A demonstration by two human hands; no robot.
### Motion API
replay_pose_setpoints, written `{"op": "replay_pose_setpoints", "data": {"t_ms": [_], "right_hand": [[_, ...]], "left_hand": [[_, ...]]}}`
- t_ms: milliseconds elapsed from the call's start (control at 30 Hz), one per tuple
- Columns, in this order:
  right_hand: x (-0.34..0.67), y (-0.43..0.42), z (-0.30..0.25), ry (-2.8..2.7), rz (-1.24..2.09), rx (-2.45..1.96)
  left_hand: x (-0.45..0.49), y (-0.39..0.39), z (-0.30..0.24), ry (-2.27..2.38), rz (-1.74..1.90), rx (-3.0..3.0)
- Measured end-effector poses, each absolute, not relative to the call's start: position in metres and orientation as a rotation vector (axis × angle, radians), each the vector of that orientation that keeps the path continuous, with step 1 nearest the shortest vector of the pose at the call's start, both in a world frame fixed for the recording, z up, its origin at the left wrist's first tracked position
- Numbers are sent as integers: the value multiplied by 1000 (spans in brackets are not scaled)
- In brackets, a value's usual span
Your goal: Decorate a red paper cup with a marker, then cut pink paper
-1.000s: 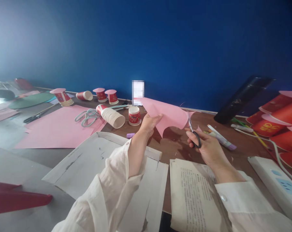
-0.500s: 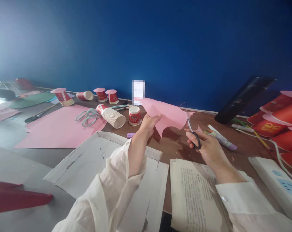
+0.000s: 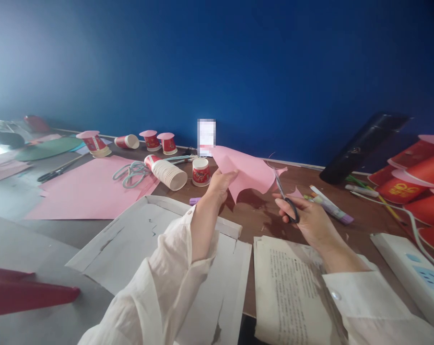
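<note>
A sheet of pink paper (image 3: 251,167) with a scalloped lower edge is pinched in my left hand (image 3: 222,184), thumb on top. My right hand (image 3: 305,213) is closed around the dark handles of a pair of scissors (image 3: 290,206). Their blades meet the paper's right edge, where a narrow strip curls away. Just left of the paper, a red paper cup (image 3: 201,173) stands with its pale rim up. A small pink scrap (image 3: 296,192) lies beyond the right hand.
Nested paper cups (image 3: 168,175) lie near pale-handled scissors (image 3: 130,173) and large pink paper (image 3: 83,191). A white box lid (image 3: 123,239) and printed pages (image 3: 288,287) lie in front. Rightward are a power strip (image 3: 414,268), black cylinder (image 3: 364,146) and stacked red cups (image 3: 425,167).
The scissors' blades have moved slightly left into the paper's right edge, and the strip there hangs narrower. My left hand keeps its hold, and the paper's lower corner has shifted a little left.
</note>
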State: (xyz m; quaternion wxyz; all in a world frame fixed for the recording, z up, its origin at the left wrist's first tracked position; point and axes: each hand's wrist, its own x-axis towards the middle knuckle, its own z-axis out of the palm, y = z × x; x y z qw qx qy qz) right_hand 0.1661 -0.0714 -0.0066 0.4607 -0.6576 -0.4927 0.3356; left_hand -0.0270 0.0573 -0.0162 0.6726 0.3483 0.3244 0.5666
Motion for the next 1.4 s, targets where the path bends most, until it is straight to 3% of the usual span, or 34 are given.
{"op": "replay_pose_setpoints", "data": {"t_ms": [1400], "right_hand": [[172, -70, -10, -1216, 875, -1665]], "left_hand": [[-28, 55, -7, 743, 1176, 848]]}}
